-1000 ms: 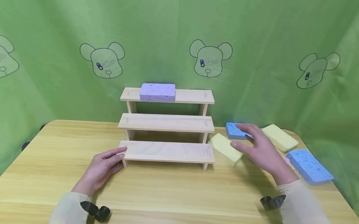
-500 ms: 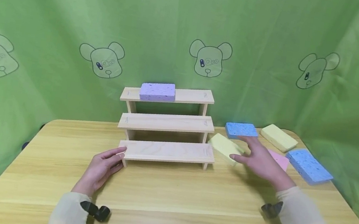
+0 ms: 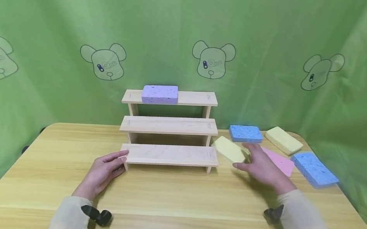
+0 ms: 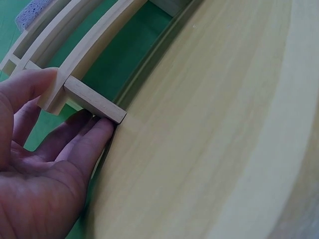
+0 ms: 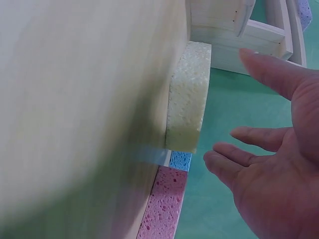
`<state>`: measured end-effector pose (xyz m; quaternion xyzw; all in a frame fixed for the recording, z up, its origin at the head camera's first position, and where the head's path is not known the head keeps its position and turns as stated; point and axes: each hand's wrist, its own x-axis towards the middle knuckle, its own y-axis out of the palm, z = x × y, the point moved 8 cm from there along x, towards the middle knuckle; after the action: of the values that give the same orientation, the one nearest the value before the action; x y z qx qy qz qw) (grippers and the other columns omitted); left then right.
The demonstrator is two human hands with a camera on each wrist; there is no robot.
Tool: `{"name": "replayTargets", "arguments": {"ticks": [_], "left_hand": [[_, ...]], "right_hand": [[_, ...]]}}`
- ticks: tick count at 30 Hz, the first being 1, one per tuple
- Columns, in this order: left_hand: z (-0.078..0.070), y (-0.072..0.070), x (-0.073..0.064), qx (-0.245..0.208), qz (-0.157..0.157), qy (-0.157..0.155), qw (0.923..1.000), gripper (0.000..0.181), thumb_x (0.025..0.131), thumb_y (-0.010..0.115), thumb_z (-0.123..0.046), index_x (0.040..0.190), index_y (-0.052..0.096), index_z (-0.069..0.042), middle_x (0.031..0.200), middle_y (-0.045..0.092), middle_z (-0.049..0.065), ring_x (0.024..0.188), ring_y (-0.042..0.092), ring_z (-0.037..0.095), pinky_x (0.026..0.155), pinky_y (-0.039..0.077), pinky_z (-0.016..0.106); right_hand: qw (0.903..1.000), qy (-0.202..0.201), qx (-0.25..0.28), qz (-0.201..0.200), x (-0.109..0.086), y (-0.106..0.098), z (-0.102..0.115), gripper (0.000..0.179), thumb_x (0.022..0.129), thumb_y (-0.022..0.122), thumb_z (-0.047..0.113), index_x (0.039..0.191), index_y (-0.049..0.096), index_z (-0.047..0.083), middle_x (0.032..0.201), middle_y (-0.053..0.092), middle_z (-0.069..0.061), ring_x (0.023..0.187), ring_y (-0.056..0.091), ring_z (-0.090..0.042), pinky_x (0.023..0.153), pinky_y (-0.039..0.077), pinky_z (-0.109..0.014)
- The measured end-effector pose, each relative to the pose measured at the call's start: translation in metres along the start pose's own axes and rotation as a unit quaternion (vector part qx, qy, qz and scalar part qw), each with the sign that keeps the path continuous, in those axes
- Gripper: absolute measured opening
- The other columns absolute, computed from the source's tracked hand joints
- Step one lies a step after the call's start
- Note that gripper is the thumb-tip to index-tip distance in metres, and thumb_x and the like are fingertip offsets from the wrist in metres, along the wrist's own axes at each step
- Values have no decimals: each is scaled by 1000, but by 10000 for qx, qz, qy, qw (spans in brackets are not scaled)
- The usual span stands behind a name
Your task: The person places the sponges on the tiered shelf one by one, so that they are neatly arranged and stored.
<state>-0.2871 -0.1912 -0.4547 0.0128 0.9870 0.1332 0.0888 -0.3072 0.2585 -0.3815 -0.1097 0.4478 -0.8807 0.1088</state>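
A three-tier wooden step shelf [image 3: 170, 155] stands on the table, with a purple sponge [image 3: 160, 94] lying on its top tier. My left hand [image 3: 101, 171] holds the left end of the lowest tier; in the left wrist view the thumb lies at the board's end and fingers touch the leg [image 4: 94, 99]. Close over a yellow sponge [image 3: 228, 148] to the right of the shelf is my right hand [image 3: 265, 167], fingers apart and holding nothing. The right wrist view shows that yellow sponge [image 5: 189, 99] beside the spread thumb and fingers. Part of it is hidden by the hand in the head view.
Behind and right of the right hand lie a blue sponge [image 3: 245, 133], a second yellow sponge [image 3: 284, 140], a pink sponge [image 3: 280, 162] and another blue sponge [image 3: 314, 169]. A green curtain [image 3: 269, 32] hangs behind the wooden table [image 3: 170, 210].
My right hand has come lower and nearer the yellow sponge, uncovering the pink sponge and the rear blue one. The left hand has stayed at the shelf's end.
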Motion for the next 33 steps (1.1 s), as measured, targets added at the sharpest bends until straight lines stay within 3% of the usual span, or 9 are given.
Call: {"name": "replayTargets", "arguments": {"ticks": [3,15,19,22,26,33], "left_hand": [[0,-1,0,57,-16,-14,10000,41,93,65,-2,132,56,6,146,43,18,113,60,19,99,50,36],[0,0,0,39,22,-6,10000,40,93,65,-2,131,57,6,146,43,19,113,60,19,99,50,36],[0,0,0,43,6,-7,10000,40,93,65,-2,132,57,5,146,43,18,113,60,19,99,50,36],[1,0,0,36,1,-17,10000,41,93,65,-2,132,56,6,146,43,18,113,60,19,99,50,36],[1,0,0,21,-23,-28,10000,41,93,65,-2,132,56,6,146,43,18,112,61,19,99,50,36],[1,-1,-1,-12,-35,-28,10000,38,93,65,-2,130,60,4,145,44,18,112,61,18,99,50,36]], "right_hand": [[10000,22,-28,57,2,4,0,83,88,75,28,144,30,-14,146,27,-37,123,40,-52,107,29,-67],[9993,106,-329,113,10,10,-5,79,88,73,23,142,33,-16,145,26,-39,131,28,-55,110,23,-66],[9989,55,-453,132,10,12,-4,73,87,74,21,137,38,-19,138,35,-40,124,38,-53,108,29,-65],[9986,-7,-497,162,11,13,-4,69,86,75,17,133,41,-21,128,46,-40,106,53,-44,101,40,-63],[9987,28,-476,155,14,14,-8,66,84,75,13,132,43,-21,119,54,-37,87,59,-32,91,48,-58],[9986,119,-502,80,15,12,-13,65,84,75,14,132,45,-17,121,53,-36,97,56,-38,96,43,-61]]}}
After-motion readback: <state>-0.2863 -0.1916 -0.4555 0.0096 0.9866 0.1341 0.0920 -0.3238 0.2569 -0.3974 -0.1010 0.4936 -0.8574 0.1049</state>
